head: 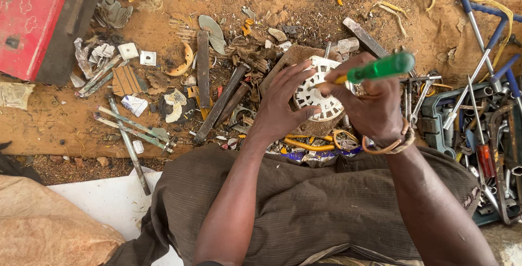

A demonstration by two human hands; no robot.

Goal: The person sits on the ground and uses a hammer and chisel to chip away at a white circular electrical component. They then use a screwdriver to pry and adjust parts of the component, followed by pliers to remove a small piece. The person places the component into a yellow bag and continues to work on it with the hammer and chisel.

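My left hand (283, 103) grips the left edge of a round white slotted plastic part (317, 91), fingers spread over its rim. My right hand (372, 103) holds a screwdriver with a green handle (380, 68); its tip points down onto the white part's upper right. The part rests over a brown wooden block (291, 59) on sandy ground. A corded bracelet circles my right wrist. My lap, in dark brown cloth, fills the lower middle.
A red metal box (30, 18) lies at upper left. Metal bars, chisels (202, 70) and scrap litter the sand left of my hands. A blue tool tray (478, 135) with wrenches and screwdrivers sits at right. Yellow-handled pliers (307, 143) lie by my knees.
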